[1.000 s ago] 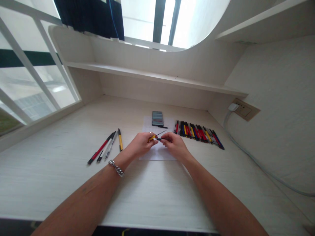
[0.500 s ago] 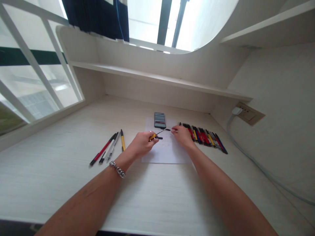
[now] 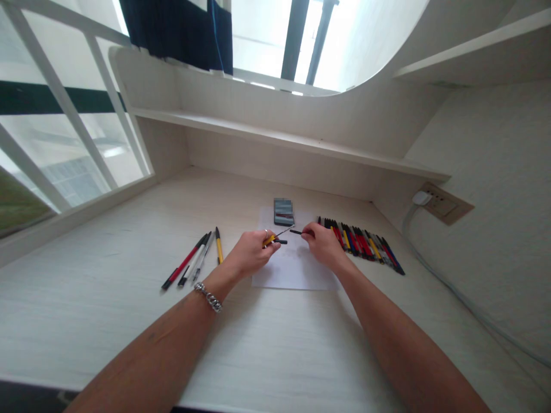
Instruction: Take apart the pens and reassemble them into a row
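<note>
My left hand (image 3: 252, 252) is closed around a yellow pen body (image 3: 269, 240), from which a thin refill sticks out toward the upper right. A small black piece (image 3: 280, 241) sits at its fingertips. My right hand (image 3: 321, 244) pinches a short black pen part (image 3: 296, 232) just right of the refill's tip. Both hands hover over a white sheet of paper (image 3: 293, 269) on the desk. A row of several pens (image 3: 365, 245) in red, blue, yellow and black lies right of my right hand.
A phone (image 3: 283, 211) lies at the far edge of the paper. Several pens (image 3: 193, 265) lie to the left, one yellow, one red. A wall socket (image 3: 439, 202) with a white plug and cable (image 3: 434, 269) is at the right. A shelf (image 3: 275, 137) runs above the desk.
My right hand left the left hand, reached right to the near end of the pen row, and now holds a short black part back near the refill tip. The left hand stayed.
</note>
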`<state>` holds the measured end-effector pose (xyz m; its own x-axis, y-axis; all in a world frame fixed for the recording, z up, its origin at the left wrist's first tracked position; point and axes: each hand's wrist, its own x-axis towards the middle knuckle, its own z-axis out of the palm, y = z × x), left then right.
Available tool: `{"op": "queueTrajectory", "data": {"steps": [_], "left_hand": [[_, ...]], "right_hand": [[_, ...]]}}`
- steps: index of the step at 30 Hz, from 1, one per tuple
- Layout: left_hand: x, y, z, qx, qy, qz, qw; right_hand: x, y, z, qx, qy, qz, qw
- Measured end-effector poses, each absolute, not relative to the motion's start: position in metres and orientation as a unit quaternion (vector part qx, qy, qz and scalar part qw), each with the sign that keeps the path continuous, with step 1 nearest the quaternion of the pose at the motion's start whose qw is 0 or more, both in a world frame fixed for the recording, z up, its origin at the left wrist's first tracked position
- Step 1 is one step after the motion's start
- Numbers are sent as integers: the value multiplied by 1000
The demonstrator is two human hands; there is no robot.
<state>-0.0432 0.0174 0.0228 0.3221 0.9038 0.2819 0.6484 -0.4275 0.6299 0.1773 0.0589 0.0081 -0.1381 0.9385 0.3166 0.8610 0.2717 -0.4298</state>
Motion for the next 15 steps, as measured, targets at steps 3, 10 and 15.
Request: {"op": "queueTrajectory", "data": {"steps": [3, 10, 15], "left_hand": [[-41, 17, 21, 787, 491, 310, 209], [-37, 13, 20, 794, 485, 304, 207], [-37, 12, 22, 799, 483, 292, 205]], "right_hand": [[188, 29, 9, -550, -757, 92, 341], [189, 3, 6, -513, -755, 119, 391], [184, 1, 10, -494, -759, 118, 406]]}}
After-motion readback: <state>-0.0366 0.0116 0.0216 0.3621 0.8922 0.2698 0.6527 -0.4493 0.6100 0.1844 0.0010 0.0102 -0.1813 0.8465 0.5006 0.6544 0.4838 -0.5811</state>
